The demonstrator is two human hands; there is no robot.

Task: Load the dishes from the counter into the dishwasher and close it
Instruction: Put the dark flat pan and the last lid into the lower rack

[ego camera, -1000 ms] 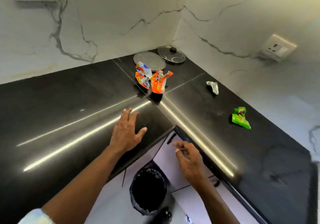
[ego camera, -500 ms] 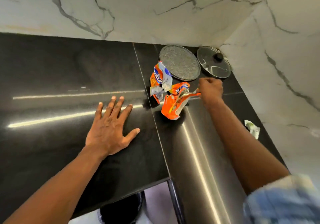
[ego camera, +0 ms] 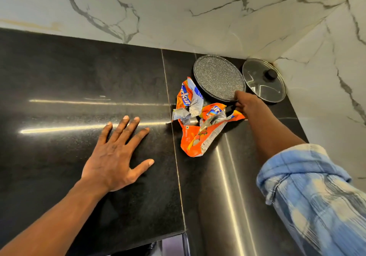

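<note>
Black granite counter (ego camera: pixel 59 73), back corner. My left hand (ego camera: pixel 114 160) is lying flat on it, fingers spread. My right hand (ego camera: pixel 246 105) is pinching near rim of speckled grey plate (ego camera: pixel 217 77), which is sitting between glass lid (ego camera: pixel 261 85) and crumpled orange wrappers (ego camera: pixel 198 132).

Left hand (ego camera: pixel 111 164) lies flat, fingers spread; right hand (ego camera: pixel 246 104), arm outstretched, is curled.

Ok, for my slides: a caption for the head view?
Right hand grips the speckled plate; left hand rests flat on the counter.
</note>
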